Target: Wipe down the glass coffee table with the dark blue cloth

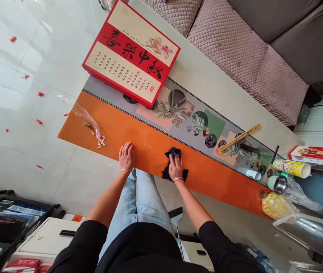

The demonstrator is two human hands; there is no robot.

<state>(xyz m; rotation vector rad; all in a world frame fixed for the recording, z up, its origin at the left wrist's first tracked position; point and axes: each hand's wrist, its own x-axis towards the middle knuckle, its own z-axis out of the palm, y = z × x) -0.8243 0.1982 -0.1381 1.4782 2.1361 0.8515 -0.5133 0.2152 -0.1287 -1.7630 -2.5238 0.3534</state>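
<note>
My right hand (175, 167) presses a bunched dark navy cloth (167, 173) against the orange tabletop (113, 125), close to its near edge. Parts of the cloth stick out above and on both sides of the hand. My left hand (126, 156) lies on the same near edge, to the left of the cloth, palm down with fingers stretched out and nothing held. Further left on the orange surface are a crumpled clear plastic wrapper (89, 117) and small white scraps (101, 141). A few pale crumbs (147, 144) lie between my hands.
A large red and cream gift box (133, 53) sits at the table's far left. Towards the right lie a wooden stick (237, 139), a white cup (253, 174), a popcorn tub (299, 168) and a bag of yellow snacks (275, 204). Red scraps (40, 94) dot the floor. A sofa (232, 57) stands behind.
</note>
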